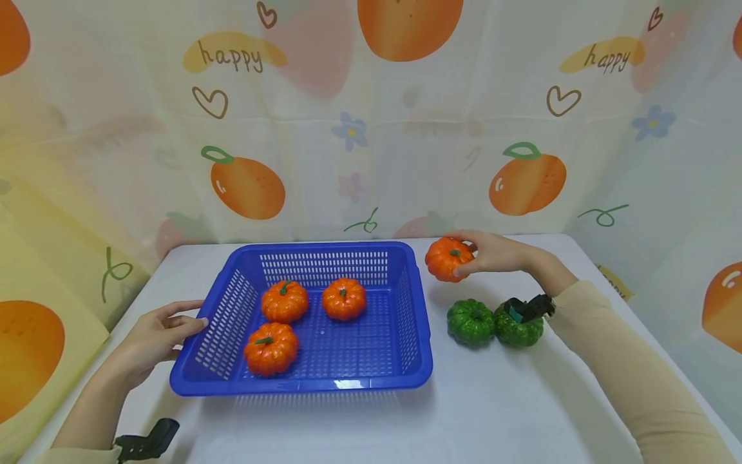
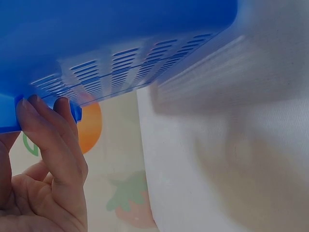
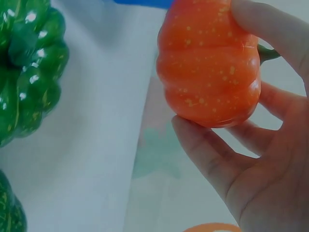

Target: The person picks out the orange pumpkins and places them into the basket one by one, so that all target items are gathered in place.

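An orange pumpkin [image 1: 449, 260] with a short green stem is held between the thumb and fingers of my right hand [image 1: 493, 252], just right of the basket. The right wrist view shows the same pumpkin [image 3: 210, 63] pinched, with its stem toward the palm. My left hand [image 1: 155, 335] grips the left rim of the blue plastic basket [image 1: 301, 385]; in the left wrist view its fingers [image 2: 50, 125] curl under that rim. Inside the basket lie three orange pumpkins: one at back left [image 1: 284, 301], one at back middle [image 1: 344, 299] and one at front left [image 1: 271, 349].
Two green pumpkins sit side by side on the white table [image 1: 493, 412], below my right forearm: a left one [image 1: 471, 322] and a right one [image 1: 519, 327], partly covered by the wrist camera. A fruit-printed curtain [image 1: 406, 180] hangs behind the table.
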`<state>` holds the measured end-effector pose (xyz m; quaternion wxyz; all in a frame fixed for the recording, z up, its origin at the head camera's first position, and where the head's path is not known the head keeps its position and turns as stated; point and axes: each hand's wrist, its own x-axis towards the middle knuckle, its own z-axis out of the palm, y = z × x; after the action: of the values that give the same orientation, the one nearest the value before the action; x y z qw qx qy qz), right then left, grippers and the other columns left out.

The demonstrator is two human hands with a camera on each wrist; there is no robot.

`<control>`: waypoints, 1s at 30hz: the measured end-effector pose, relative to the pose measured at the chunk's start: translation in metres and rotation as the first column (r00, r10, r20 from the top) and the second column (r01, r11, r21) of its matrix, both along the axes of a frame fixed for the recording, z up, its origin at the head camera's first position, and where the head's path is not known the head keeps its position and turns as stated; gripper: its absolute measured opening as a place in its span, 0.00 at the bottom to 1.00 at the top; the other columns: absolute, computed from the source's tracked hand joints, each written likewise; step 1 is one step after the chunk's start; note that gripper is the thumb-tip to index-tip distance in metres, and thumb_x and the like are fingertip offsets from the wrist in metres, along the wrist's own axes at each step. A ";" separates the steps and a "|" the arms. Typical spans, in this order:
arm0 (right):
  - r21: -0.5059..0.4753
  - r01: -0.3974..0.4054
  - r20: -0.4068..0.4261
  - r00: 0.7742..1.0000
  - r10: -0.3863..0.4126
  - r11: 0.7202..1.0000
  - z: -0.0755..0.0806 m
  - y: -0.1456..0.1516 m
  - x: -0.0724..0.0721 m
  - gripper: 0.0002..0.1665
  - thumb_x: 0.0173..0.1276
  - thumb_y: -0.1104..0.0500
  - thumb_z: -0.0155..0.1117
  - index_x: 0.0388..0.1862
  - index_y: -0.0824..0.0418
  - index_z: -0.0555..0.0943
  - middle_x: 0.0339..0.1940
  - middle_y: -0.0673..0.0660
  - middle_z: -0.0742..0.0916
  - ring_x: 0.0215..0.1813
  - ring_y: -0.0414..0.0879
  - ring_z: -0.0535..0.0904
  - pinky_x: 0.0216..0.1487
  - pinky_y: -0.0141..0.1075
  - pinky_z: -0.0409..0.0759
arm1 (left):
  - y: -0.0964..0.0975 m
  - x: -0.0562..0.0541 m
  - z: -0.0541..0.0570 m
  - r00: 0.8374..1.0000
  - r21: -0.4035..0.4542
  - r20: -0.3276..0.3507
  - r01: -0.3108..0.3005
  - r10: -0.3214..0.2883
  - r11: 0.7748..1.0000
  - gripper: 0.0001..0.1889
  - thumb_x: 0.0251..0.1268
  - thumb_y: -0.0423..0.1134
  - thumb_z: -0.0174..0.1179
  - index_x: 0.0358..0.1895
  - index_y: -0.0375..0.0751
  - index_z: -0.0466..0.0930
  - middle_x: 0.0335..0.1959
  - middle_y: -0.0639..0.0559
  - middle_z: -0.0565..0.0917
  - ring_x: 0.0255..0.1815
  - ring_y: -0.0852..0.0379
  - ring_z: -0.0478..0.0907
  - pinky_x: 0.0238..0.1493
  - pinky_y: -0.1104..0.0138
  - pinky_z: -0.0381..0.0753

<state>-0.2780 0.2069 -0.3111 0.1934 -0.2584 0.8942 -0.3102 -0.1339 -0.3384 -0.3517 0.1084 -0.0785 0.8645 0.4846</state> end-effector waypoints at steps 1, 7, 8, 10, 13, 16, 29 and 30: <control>-0.002 -0.004 -0.001 1.000 0.004 1.000 0.002 -0.001 0.001 0.47 0.56 0.47 0.68 0.71 0.52 0.58 0.65 0.57 0.69 0.60 0.58 0.68 0.53 0.48 0.75 | 0.000 0.000 0.000 1.000 -0.001 0.001 0.000 0.000 1.000 0.37 0.64 0.50 0.55 0.69 0.33 0.52 0.38 0.49 0.82 0.36 0.56 0.81 0.38 0.59 0.83; 0.000 -0.029 -0.022 0.999 0.029 1.000 0.010 -0.009 0.006 0.46 0.55 0.48 0.68 0.71 0.53 0.58 0.65 0.57 0.68 0.61 0.59 0.68 0.52 0.46 0.76 | -0.001 0.001 0.000 1.000 0.004 -0.004 0.005 -0.005 1.000 0.37 0.65 0.49 0.55 0.69 0.32 0.52 0.38 0.49 0.82 0.36 0.56 0.81 0.38 0.59 0.83; 0.003 -0.033 -0.028 0.999 0.033 0.999 0.011 -0.010 0.007 0.46 0.55 0.48 0.68 0.70 0.53 0.58 0.65 0.57 0.69 0.61 0.59 0.68 0.53 0.46 0.76 | -0.001 0.001 0.000 1.000 0.006 -0.004 0.005 -0.005 1.000 0.37 0.65 0.49 0.55 0.69 0.32 0.52 0.38 0.49 0.82 0.36 0.56 0.81 0.38 0.59 0.83; 0.009 -0.046 -0.042 0.998 0.046 0.999 0.013 -0.014 0.008 0.46 0.55 0.48 0.68 0.70 0.53 0.59 0.65 0.57 0.69 0.61 0.58 0.68 0.53 0.46 0.75 | -0.001 0.001 0.000 1.000 0.009 -0.004 0.006 -0.006 1.000 0.37 0.65 0.49 0.55 0.69 0.32 0.52 0.38 0.49 0.82 0.36 0.56 0.81 0.38 0.59 0.83; 0.019 -0.065 -0.059 0.996 0.066 0.998 0.016 -0.018 0.009 0.47 0.55 0.47 0.68 0.70 0.54 0.58 0.65 0.57 0.69 0.61 0.58 0.68 0.55 0.47 0.75 | -0.001 0.001 -0.001 1.000 0.009 -0.007 0.006 -0.006 1.000 0.37 0.65 0.49 0.55 0.69 0.32 0.52 0.38 0.49 0.82 0.36 0.56 0.81 0.38 0.59 0.83; 0.018 -0.084 -0.064 0.994 0.085 0.996 0.018 -0.022 0.009 0.48 0.56 0.47 0.68 0.71 0.55 0.57 0.66 0.57 0.68 0.62 0.57 0.67 0.56 0.48 0.74 | -0.001 0.001 -0.001 1.000 0.009 -0.013 0.007 -0.007 1.000 0.37 0.65 0.49 0.55 0.69 0.32 0.52 0.38 0.49 0.82 0.36 0.57 0.81 0.38 0.59 0.83; -0.002 -0.181 -0.082 0.980 0.181 0.983 0.028 -0.044 0.009 0.45 0.56 0.50 0.68 0.70 0.55 0.59 0.62 0.54 0.72 0.60 0.52 0.70 0.57 0.44 0.74 | 0.000 0.001 0.000 0.999 0.030 -0.033 0.014 -0.013 0.999 0.36 0.65 0.48 0.55 0.68 0.31 0.53 0.37 0.51 0.83 0.35 0.57 0.81 0.36 0.60 0.83; 0.001 -0.186 -0.083 0.979 0.185 0.983 0.028 -0.045 0.009 0.45 0.56 0.49 0.68 0.70 0.55 0.59 0.62 0.53 0.72 0.59 0.51 0.70 0.56 0.43 0.74 | 0.000 0.001 0.000 0.999 0.030 -0.032 0.014 -0.013 0.999 0.36 0.65 0.48 0.55 0.68 0.31 0.53 0.37 0.51 0.83 0.35 0.57 0.81 0.37 0.60 0.83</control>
<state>-0.2686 0.1614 -0.2827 0.1834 -0.3540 0.8723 -0.2830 -0.1331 -0.3385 -0.3512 0.0992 -0.0634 0.8593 0.4978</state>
